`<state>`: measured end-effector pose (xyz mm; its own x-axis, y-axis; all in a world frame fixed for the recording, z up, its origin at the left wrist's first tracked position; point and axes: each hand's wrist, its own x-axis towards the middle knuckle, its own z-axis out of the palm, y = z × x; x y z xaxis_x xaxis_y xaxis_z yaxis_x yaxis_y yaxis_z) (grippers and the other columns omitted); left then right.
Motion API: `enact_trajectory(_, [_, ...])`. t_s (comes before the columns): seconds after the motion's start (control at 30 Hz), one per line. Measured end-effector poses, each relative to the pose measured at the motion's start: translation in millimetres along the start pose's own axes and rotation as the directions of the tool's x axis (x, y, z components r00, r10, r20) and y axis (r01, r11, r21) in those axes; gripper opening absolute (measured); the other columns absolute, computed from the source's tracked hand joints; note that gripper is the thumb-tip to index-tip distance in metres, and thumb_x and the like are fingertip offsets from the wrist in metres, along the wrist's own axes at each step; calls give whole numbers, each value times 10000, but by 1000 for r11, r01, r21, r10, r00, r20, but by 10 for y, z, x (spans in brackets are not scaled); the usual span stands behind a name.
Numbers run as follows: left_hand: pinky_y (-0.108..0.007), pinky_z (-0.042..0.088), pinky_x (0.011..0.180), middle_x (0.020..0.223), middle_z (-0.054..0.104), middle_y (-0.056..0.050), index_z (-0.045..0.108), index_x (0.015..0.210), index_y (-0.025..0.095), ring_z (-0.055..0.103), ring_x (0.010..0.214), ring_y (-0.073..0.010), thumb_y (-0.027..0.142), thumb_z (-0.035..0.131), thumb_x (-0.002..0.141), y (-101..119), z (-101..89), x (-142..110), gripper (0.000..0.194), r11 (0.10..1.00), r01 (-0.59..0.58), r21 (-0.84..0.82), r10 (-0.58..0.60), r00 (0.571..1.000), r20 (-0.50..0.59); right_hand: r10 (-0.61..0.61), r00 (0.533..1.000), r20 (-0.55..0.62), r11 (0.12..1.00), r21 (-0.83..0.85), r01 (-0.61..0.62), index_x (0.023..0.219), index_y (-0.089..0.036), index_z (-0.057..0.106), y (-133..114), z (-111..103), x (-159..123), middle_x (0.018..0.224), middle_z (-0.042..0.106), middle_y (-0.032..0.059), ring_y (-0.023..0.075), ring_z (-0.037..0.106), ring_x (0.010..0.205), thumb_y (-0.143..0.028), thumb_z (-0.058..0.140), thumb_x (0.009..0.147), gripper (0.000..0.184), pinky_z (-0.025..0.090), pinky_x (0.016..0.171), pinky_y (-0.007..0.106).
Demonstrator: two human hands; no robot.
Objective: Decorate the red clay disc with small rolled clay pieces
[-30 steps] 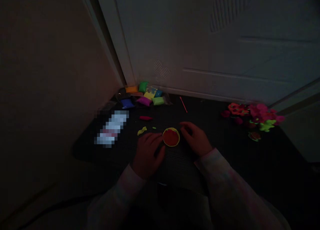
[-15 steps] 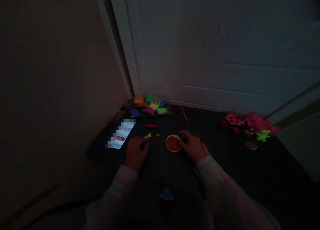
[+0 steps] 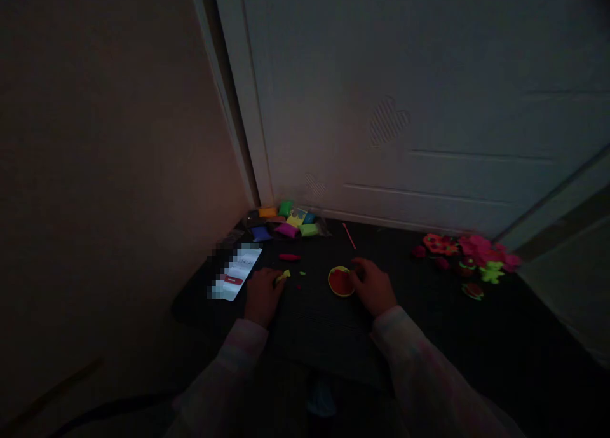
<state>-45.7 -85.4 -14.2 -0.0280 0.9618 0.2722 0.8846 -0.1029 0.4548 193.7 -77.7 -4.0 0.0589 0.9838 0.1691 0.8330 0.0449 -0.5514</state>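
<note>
The scene is very dark. A round red clay disc with a yellow rim (image 3: 340, 281) lies on a dark mat (image 3: 429, 323). My right hand (image 3: 373, 287) rests at the disc's right edge, fingers curled against it. My left hand (image 3: 262, 293) is to the left, its fingertips at a small yellow clay scrap (image 3: 283, 275). Whether it grips the scrap is too dim to tell. A short red clay roll (image 3: 289, 257) lies just beyond the scrap.
Several coloured clay packets (image 3: 284, 220) sit in the corner by the white door (image 3: 405, 107). A white leaflet (image 3: 238, 273) lies left of my hand. A thin red stick (image 3: 349, 235) lies behind the disc. Pink, red and green clay shapes (image 3: 469, 253) are at the right.
My left hand left the disc and moved left to the yellow scrap. My right hand stayed at the disc's right edge. The view tilted upward, showing more door.
</note>
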Motion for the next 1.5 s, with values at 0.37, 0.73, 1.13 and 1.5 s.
enact_trajectory(0.37, [-363,432,764,896,624,-80,617,911,153,552,851,-223,163,506,715,8,-47,-29,225,995,-91,-26,89,994,-70,-224,969,-103,974,2,226,929,-205,575,-418,-131,-386,971,602,59,180,543,903,-265,400,813,218,397,778,355])
enact_trajectory(0.73, [-389,391,785,872,632,-47,646,887,228,528,865,-223,199,507,733,70,-184,174,209,967,-223,-122,215,974,-72,-160,980,117,985,-43,166,1060,-181,499,-969,502,-403,1079,525,57,154,533,905,-330,459,819,286,455,764,363])
enact_trajectory(1.13, [-324,479,748,851,632,-58,619,840,172,585,830,-174,249,425,801,-15,-147,-333,212,874,-192,-447,193,980,-44,41,995,92,975,215,-60,1073,-165,489,-708,427,-687,1073,526,60,158,536,897,-329,462,817,304,460,752,369])
enact_trajectory(1.5, [-386,467,762,1077,528,-73,494,1067,154,542,908,-180,297,472,824,-75,-109,-286,283,829,-73,-554,172,977,129,187,980,-66,911,386,-148,1087,-162,480,-577,300,-906,1089,517,64,166,531,915,-329,468,814,320,456,762,380])
